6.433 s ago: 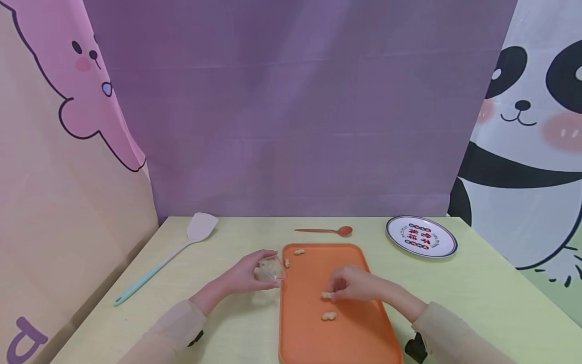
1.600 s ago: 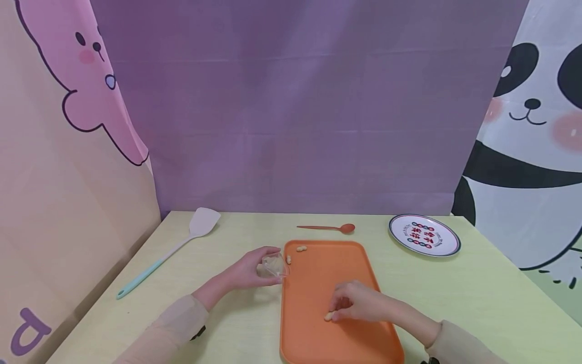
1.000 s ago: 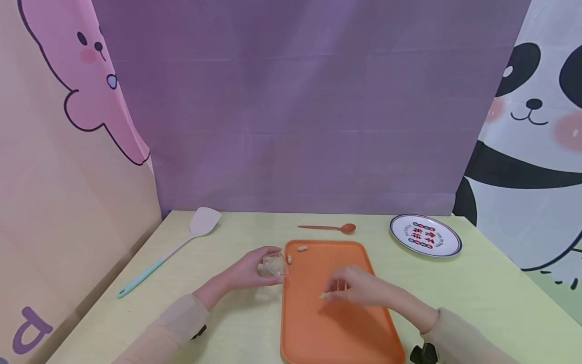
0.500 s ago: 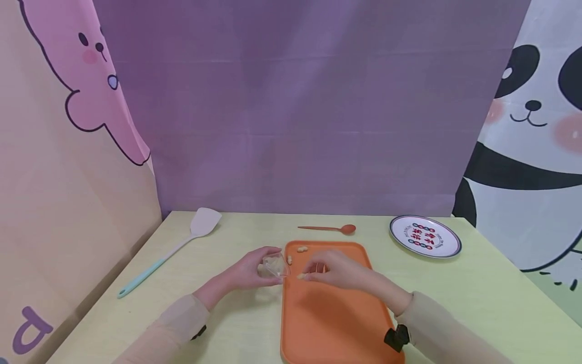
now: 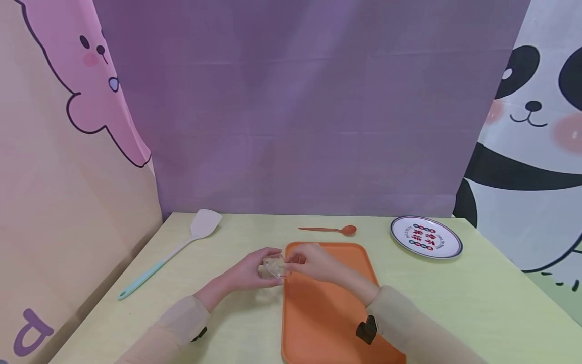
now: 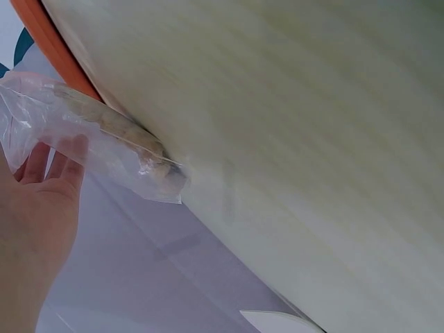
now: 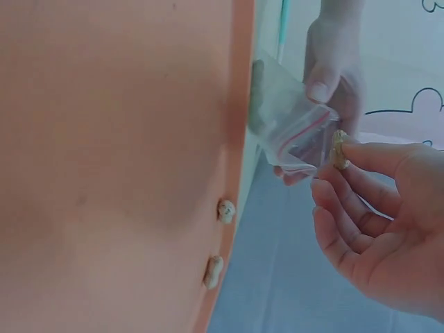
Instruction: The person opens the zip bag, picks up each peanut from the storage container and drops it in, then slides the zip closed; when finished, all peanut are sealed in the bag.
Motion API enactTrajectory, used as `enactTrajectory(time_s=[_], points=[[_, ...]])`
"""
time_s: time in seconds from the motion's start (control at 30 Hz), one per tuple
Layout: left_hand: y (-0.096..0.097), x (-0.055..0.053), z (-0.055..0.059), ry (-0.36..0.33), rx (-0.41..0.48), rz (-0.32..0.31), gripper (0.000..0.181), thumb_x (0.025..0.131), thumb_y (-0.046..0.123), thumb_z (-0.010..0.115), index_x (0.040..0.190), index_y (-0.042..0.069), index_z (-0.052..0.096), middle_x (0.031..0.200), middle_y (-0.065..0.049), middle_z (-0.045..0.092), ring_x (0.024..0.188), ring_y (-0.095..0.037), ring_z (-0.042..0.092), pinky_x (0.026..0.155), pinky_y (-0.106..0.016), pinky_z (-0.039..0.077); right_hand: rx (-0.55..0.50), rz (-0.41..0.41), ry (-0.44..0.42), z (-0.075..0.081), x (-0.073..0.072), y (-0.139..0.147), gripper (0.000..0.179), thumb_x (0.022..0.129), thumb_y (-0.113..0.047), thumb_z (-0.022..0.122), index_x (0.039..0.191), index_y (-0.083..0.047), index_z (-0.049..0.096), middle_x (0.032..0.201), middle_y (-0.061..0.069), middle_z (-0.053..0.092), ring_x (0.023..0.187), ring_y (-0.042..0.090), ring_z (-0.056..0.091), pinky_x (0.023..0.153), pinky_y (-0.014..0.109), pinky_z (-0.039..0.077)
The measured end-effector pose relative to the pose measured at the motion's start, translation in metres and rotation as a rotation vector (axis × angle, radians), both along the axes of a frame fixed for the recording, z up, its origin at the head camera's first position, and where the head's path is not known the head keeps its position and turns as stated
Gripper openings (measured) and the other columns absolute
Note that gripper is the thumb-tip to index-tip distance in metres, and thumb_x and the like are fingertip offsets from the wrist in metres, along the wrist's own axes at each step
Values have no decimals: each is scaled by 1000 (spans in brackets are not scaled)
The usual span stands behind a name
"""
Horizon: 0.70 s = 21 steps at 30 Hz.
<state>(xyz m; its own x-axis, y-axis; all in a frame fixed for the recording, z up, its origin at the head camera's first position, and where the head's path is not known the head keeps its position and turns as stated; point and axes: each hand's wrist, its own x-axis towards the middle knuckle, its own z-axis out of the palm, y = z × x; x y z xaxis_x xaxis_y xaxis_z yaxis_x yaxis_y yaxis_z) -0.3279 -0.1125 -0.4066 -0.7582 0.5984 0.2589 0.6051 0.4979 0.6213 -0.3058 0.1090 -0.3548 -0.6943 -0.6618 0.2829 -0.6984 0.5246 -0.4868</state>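
Observation:
My left hand (image 5: 249, 272) holds a clear zip bag (image 5: 274, 266) beside the tray's left edge, its mouth spread toward the right. Peanuts (image 6: 121, 128) lie in the bottom of the bag in the left wrist view. Between thumb and fingertips my right hand (image 7: 395, 215) pinches a single peanut (image 7: 339, 149), right at the bag's mouth. Two more peanuts rest by the orange tray's (image 5: 336, 323) edge: one (image 7: 227, 211) nearer the bag, the other (image 7: 213, 272) further along. In the head view my right hand covers them.
A white spatula (image 5: 204, 224) with a light blue handle lies at the left of the table. Behind the tray is a red-orange spoon (image 5: 348, 230). A white plate (image 5: 426, 237) with red lettering sits at the back right.
My right hand picked up the peanut from the middle of the tray and carried it left and away from me to the bag. My left hand has kept the bag in place.

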Motion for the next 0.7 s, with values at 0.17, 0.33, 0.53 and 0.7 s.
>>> enactTrajectory(time_s=[0.17,0.33,0.53,0.7], points=[[0,-1,-1,4,1,4,72,77,35,76,135,6,46,129,-3,56,112,-17,54,98,-39,46,-19,-38,-2,-8,-6,-6,7,86,-17,68,85,-10,71,78,-4,67,71,6,59,66,20,49],[0,-3,-4,59,7,-10,71,78,35,76,134,2,46,128,-7,56,110,-21,55,94,-41,48,-29,-60,-38,-13,-9,-9,9,83,-14,70,89,-7,72,82,-2,68,74,10,63,68,21,51],[0,-2,-2,36,8,-5,70,78,32,76,134,3,46,131,-8,55,119,-24,52,100,-46,43,-51,-53,-33,-14,-8,-9,11,82,-8,69,91,-3,71,82,0,68,69,8,60,62,19,50],[-1,-1,-1,8,2,-8,71,78,33,76,135,5,46,133,-7,54,122,-24,50,102,-46,42,-71,-43,-49,-14,-6,-7,9,83,-5,67,92,-3,70,85,1,68,72,10,60,63,19,50]])
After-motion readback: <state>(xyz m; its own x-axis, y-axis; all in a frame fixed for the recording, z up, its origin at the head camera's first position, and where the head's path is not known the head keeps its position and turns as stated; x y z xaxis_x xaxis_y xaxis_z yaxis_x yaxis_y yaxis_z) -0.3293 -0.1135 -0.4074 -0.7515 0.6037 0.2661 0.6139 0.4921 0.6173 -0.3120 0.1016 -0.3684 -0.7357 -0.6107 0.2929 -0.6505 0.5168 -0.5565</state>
